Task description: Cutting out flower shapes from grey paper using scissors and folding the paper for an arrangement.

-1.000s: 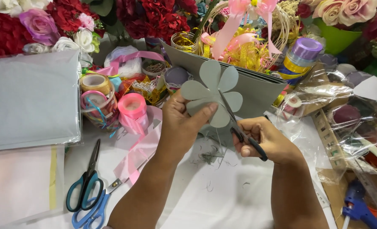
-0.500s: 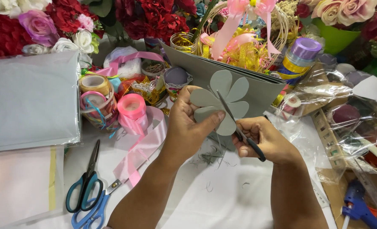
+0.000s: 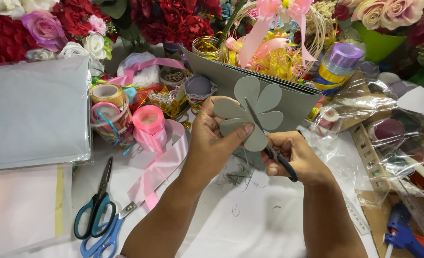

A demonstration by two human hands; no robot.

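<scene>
White tabletop (image 3: 250, 224) before us, crowded with pink ribbon rolls (image 3: 148, 125), two scissors (image 3: 97, 210), artificial flowers (image 3: 169, 19) behind; our left hand (image 3: 212, 143) pinching a grey paper flower (image 3: 251, 111) above the table; our right hand (image 3: 293, 157) clasping small black-handled scissors (image 3: 269, 148) against it

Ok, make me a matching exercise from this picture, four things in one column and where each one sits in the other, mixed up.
Things:
1. grey paper flower
2. black-handled scissors
3. blue-handled scissors
4. pink ribbon roll

Places:
A. lying on the table at lower left
B. in the right hand
C. pinched in the left hand
D. standing left of the left hand

Pairs: 1-C, 2-B, 3-A, 4-D
</scene>
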